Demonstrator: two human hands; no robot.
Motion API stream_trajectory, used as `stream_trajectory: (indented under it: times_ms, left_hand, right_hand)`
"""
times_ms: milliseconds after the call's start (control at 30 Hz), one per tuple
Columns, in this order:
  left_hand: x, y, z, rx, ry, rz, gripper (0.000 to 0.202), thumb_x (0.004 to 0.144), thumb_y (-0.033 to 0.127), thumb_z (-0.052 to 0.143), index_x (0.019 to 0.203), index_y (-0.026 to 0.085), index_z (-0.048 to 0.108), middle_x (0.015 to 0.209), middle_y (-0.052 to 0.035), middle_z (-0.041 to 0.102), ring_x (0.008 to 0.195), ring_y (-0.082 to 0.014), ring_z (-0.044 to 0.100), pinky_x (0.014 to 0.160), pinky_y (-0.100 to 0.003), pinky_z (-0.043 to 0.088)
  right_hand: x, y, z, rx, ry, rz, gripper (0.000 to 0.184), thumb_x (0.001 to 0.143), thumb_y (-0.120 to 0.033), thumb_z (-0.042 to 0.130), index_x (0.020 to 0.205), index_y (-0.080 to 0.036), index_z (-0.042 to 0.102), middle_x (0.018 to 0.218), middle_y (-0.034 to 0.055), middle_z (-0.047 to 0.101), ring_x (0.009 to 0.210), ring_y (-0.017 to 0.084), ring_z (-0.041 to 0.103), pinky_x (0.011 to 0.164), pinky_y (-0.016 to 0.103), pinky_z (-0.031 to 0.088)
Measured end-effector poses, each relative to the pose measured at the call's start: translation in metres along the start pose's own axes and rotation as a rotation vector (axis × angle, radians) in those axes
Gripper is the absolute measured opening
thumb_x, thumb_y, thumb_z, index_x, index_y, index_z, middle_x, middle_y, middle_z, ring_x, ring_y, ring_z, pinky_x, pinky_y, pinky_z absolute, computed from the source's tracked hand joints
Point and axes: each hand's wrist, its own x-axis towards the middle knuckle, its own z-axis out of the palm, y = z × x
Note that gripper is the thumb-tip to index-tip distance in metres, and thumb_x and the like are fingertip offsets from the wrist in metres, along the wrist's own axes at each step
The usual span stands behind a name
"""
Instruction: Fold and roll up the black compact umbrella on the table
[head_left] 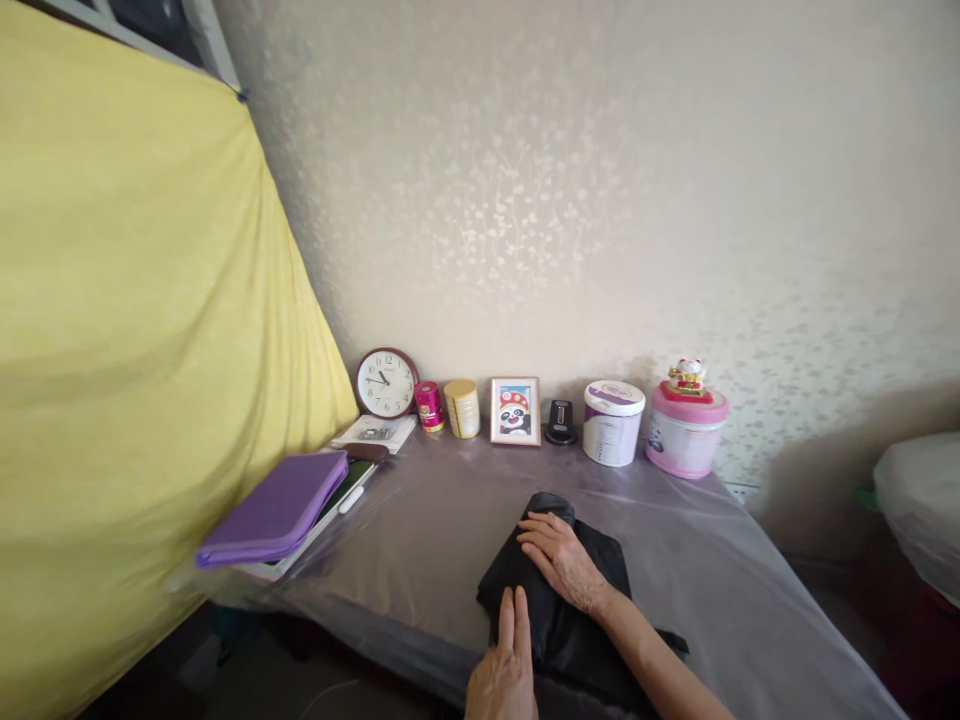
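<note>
A folded black cloth [592,565] lies near the front edge of a table [435,520] covered with clear plastic. My right hand [559,560] rests flat on top of the cloth, fingers stretched out toward the left. My left hand [506,665] lies flat on the cloth's near left edge, fingers straight and pointing away from me. Neither hand grips anything.
Along the wall stand a round clock [386,383], a red tin [429,406], a yellow can [463,408], a framed panda picture [515,411], a white tub [613,422] and a pink tub [684,430]. A purple case [277,510] lies at the left. A yellow curtain [135,350] hangs left.
</note>
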Motion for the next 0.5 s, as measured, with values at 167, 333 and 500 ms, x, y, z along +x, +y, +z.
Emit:
stream_trajectory:
  times_ms: [167,333,500]
  left_hand:
    - [0.017,-0.01,0.022,-0.071,0.066,-0.032,0.078,0.067,-0.005,0.021,0.137,0.021,0.001,0.146,-0.0027,0.007,0.11,-0.02,0.051,0.084,-0.023,0.043]
    - [0.02,-0.01,0.025,-0.083,0.064,-0.069,0.076,0.067,-0.004,0.02,0.137,0.023,0.003,0.145,-0.0022,0.01,0.109,-0.0208,0.052,0.082,-0.023,0.045]
    - [0.008,0.006,0.003,0.007,-0.008,-0.13,0.081,0.062,-0.009,0.017,0.137,0.018,0.001,0.145,-0.0036,0.006,0.108,-0.0227,0.052,0.086,-0.031,0.043]
  right_hand:
    - [0.024,0.035,0.004,-0.064,-0.015,0.034,0.03,0.09,-0.029,0.036,0.095,-0.021,0.064,0.103,0.0043,0.064,0.111,0.019,0.048,0.1,0.04,0.029]
    - [0.038,0.058,0.005,-0.034,-0.142,0.273,0.035,0.091,-0.029,0.031,0.088,-0.022,0.065,0.096,0.0032,0.066,0.092,0.015,0.058,0.085,0.027,0.039]
    - [0.039,0.071,0.003,-0.089,-0.102,0.59,0.039,0.09,-0.035,0.029,0.085,-0.019,0.064,0.088,0.0089,0.068,0.089,0.019,0.062,0.077,0.026,0.041]
